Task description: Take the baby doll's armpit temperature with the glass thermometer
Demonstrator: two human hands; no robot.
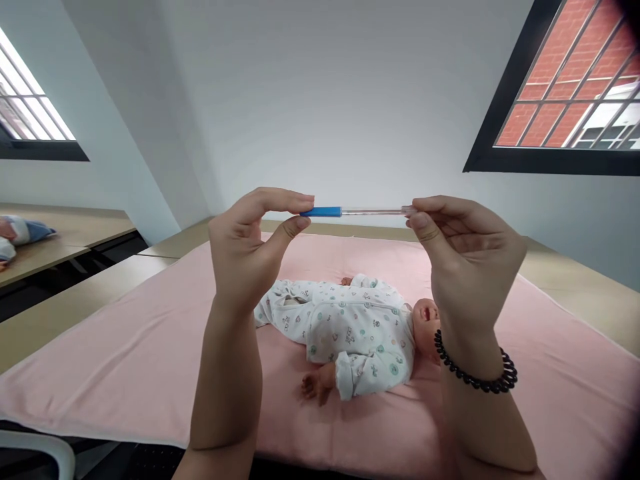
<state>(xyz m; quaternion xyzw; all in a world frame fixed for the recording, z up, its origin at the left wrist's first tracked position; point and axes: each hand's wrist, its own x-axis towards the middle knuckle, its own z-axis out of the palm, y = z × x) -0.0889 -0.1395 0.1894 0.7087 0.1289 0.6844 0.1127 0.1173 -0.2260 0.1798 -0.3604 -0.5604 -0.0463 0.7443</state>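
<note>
A slim thermometer in a clear tube with a blue end is held level in the air, in front of the white wall. My left hand pinches the blue end between thumb and fingers. At the other end, the thumb and forefinger of my right hand close on the clear tip. Below and behind my hands a baby doll in a white patterned suit lies on its back. Its head is to the right, partly hidden by my right wrist, which wears a black coiled band.
A pink blanket covers most of the table under the doll. Wooden tabletop shows along its edges. Another doll lies on a table at far left. A pale curved chair part is at bottom left. Barred windows flank the wall.
</note>
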